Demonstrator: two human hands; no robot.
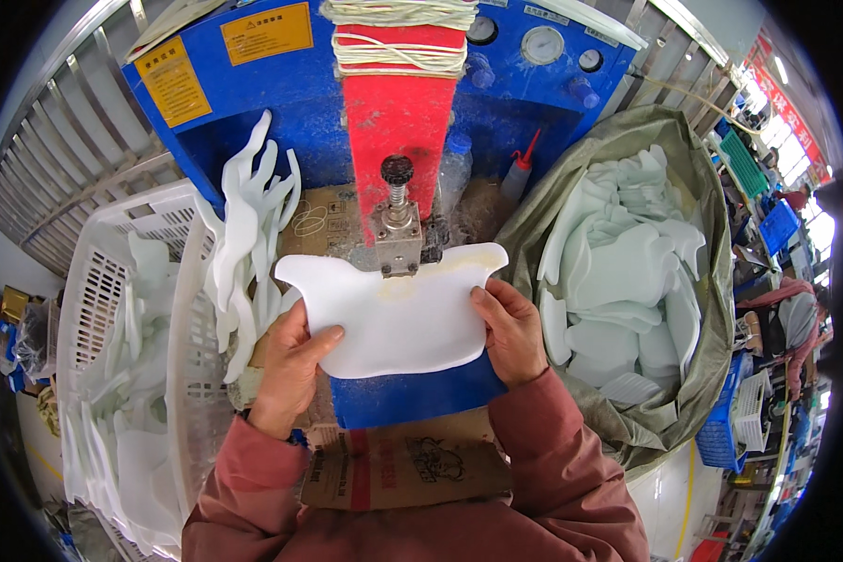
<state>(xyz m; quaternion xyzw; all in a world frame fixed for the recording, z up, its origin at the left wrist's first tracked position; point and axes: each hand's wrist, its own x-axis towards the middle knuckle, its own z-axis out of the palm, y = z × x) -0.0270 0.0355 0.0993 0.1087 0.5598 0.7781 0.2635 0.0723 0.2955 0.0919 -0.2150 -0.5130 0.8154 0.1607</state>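
Left hand: the left hand [295, 361] is closed on the left edge of the panel, its thumb laid over the top face; most of its fingers are hidden.
Right hand: the right hand [513, 332] is pinched on the right edge, its thumb placed near the corner and its fingers partly covered.
Foam panel: the white contoured foam panel [398, 323] is held between both hands; yellowish patches are seen along its far edge.
Pressing head: the metal pressing head [398, 253] is set beyond and between the hands, over the panel's far edge; whether the foam is touched cannot be told. It is topped by a spring and a black knob [397, 170].
Red arm: the head is carried by a red machine arm [398, 122], wound with pale cord [403, 58].
Blue plate: a blue plate [421, 403] is partly covered by the panel, between the hands.
Left side: wavy white foam strips [244, 239] are piled just beyond the left hand; a white perforated basket [94, 300] of foam pieces is placed farther left.
Right side: a grey-green sack [717, 314] is filled with foam pieces [628, 272] to the right hand's right.
Beyond the right hand: a red-tipped squeeze bottle [516, 178] is stood.
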